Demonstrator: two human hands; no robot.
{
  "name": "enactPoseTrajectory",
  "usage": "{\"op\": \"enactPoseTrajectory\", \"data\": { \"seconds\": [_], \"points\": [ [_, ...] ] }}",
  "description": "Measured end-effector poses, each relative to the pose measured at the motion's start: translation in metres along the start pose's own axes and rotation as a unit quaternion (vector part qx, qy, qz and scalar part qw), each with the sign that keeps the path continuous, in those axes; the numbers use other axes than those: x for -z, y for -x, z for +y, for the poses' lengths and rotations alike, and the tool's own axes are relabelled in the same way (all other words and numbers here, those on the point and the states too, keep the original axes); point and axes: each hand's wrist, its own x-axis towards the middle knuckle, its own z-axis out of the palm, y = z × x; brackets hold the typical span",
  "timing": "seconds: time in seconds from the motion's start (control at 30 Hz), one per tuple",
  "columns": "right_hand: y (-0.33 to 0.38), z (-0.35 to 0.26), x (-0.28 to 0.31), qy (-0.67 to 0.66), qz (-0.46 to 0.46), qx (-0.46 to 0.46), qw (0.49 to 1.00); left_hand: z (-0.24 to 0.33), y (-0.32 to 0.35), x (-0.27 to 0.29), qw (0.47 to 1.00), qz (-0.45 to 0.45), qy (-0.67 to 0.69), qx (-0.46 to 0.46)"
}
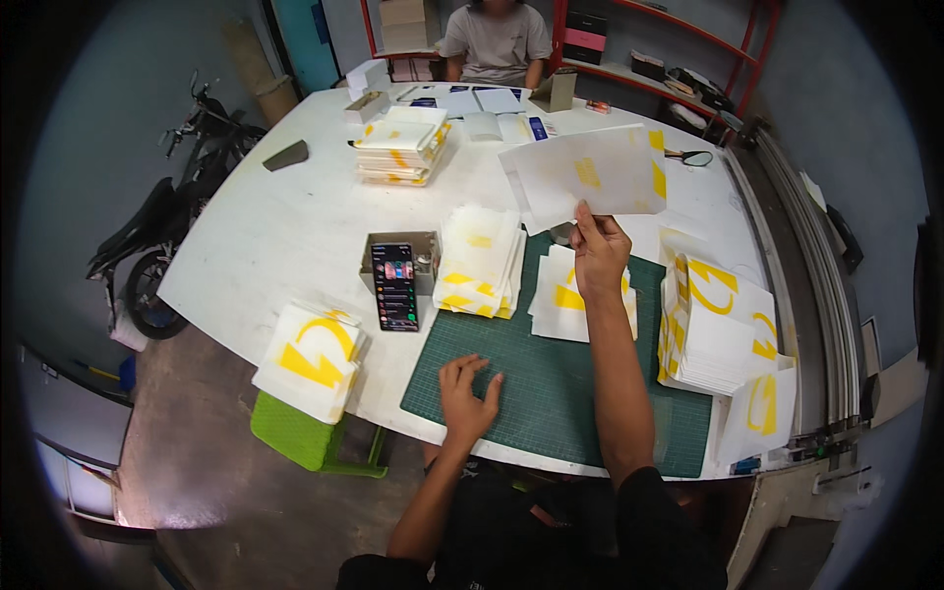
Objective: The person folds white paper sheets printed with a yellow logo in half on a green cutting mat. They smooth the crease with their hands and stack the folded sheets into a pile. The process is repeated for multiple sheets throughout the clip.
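Right hand (598, 251) raised at 12 o'clock over the green cutting mat (551, 393), fingers pinching the lower edge of a white sheet with yellow marks (590, 175), held up flat and tilted toward the camera. Left hand (467, 393) empty, fingers spread, palm pressed flat on the mat at its 9 o'clock edge. Just under the right hand a small pile of white-and-yellow sheets (556, 300) lies on the mat's 12 o'clock side; the lifted sheet looks to belong with it. A fanned stack (480, 261) sits beside it at 10 o'clock, half on the mat. A tall stack of sheets with bold yellow shapes (713, 324) stands at 3 o'clock on the desk (275, 236), another pile (313, 359) hangs at the desk's near-left corner over a green stool (300, 433), one more stack (403, 147) far at 11 o'clock. A phone (395, 285) leans against a small open box (418, 246) left of the fanned stack. Judgement: several piles built up already, one sheet in hand, work mid-way; can't tell which piles are finished. Another person (495, 39) sits at the far side.
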Motion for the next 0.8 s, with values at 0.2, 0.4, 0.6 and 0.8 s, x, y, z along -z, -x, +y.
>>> {"op": "enactPoseTrajectory", "data": {
  "seconds": [0.2, 0.4, 0.6, 0.8],
  "points": [
    [-0.026, 0.021, -0.018, -0.025, 0.015, -0.023, 0.999, 0.006, 0.000, -0.005, 0.996, -0.052, -0.077, -0.018],
    [-0.059, 0.036, -0.013, -0.042, 0.008, -0.023, 0.999, 0.014, -0.003, -0.007, 0.984, -0.099, -0.148, -0.018],
    [-0.090, 0.043, 0.000, -0.051, 0.010, -0.023, 0.998, 0.019, -0.008, -0.011, 0.978, -0.110, -0.174, -0.025],
    [-0.103, 0.048, 0.011, -0.054, 0.022, -0.017, 0.998, 0.024, -0.008, -0.013, 0.972, -0.127, -0.199, -0.016]
  ]
}}
